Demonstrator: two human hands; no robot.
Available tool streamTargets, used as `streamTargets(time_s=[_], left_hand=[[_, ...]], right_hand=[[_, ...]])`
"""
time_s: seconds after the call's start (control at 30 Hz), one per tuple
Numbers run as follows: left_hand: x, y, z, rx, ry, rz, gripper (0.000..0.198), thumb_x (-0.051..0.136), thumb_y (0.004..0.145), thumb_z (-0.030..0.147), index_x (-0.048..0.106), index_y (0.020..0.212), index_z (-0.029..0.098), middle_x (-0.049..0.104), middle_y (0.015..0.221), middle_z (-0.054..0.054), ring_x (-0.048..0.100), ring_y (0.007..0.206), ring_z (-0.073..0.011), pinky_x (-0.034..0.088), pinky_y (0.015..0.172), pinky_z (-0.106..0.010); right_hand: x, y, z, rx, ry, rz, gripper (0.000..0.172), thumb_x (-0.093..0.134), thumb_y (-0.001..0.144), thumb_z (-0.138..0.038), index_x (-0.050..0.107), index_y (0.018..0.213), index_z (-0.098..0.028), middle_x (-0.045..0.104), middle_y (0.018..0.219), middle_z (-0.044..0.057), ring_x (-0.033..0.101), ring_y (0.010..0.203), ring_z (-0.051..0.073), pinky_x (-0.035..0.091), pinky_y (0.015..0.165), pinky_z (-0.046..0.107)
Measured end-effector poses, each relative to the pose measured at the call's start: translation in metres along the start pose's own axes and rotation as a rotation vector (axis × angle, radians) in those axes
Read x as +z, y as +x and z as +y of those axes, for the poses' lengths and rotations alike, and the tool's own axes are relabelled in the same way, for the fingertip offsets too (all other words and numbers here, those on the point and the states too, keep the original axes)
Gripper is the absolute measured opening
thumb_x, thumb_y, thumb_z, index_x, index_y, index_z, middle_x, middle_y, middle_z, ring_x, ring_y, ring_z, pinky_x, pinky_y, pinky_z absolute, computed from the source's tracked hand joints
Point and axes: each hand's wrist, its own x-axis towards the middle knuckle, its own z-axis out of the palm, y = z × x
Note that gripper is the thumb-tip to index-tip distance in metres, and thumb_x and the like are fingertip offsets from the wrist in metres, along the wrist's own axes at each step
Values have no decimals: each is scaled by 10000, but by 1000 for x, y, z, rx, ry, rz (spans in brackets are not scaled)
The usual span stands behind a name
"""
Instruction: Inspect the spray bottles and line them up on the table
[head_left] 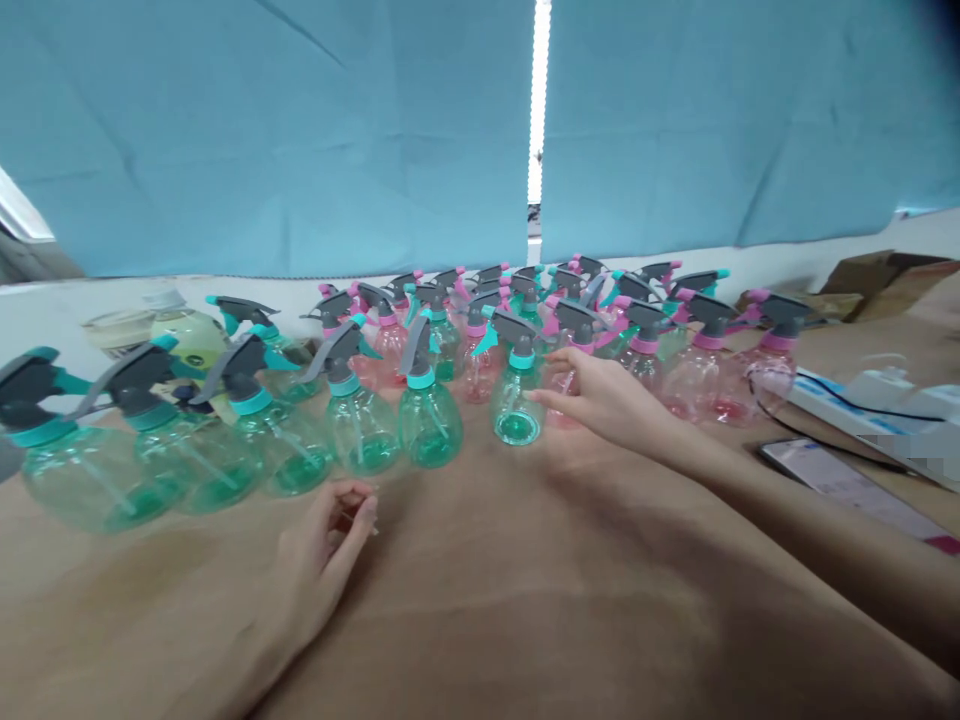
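Note:
My right hand [581,392] reaches to a green spray bottle [516,405] with a grey and teal trigger head. Its thumb and forefinger close on the bottle's right side; the other fingers are partly hidden. Low over the table, my left hand [330,545] has its fingers curled toward the thumb, and I see nothing in them. Just beyond it stands a row of green spray bottles, the nearest being one upright bottle [430,420] and another [361,425] to its left. Behind the gripped bottle are pink spray bottles [478,365] with pink collars.
Many pink and green spray bottles crowd the back of the wooden table [465,610]. At the right lie a phone [832,480], a white power strip [832,400] with a black cable, and a cardboard box [885,290]. A yellowish jug [184,335] stands back left. Blue curtain [300,130] hangs behind.

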Motion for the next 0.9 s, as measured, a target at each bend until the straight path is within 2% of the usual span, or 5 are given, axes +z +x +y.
streamTargets(time_s=[0.17,0.33,0.63,0.77,0.9], left_hand=[[0,-3,5,72,100,-15,241,492,893,467,524,978,243,628,778,-3,658,651,-197,535,598,-327],[5,-8,21,132,182,-22,202,487,897,442,535,962,256,637,709,14,647,616,-194,505,582,-316],[42,0,96,203,76,-59,163,523,906,391,529,997,256,643,988,-33,670,750,-193,555,725,-374],[63,14,141,275,17,-22,537,581,869,450,382,1334,269,442,1402,-97,475,1279,-273,447,1018,-479],[81,28,164,243,-80,-73,869,699,760,498,247,1455,236,345,1511,-130,351,1381,-310,345,1104,-533]], right_hand=[[25,14,3,43,168,-40,824,701,777,-455,361,1418,-64,479,1420,246,491,1281,358,432,993,483],[36,20,2,27,190,-43,771,703,774,-446,395,1400,-117,523,1390,204,511,1260,338,434,987,476],[9,-29,-10,57,-46,-136,754,587,747,-710,517,1221,-127,562,1158,197,643,938,376,502,672,453],[-7,-60,-15,4,-4,-152,670,583,791,-663,487,1247,-183,602,1095,134,646,911,334,491,669,423],[-16,-83,-16,-52,117,-202,434,640,818,-521,537,1075,-186,651,1040,100,651,902,300,489,700,405]])
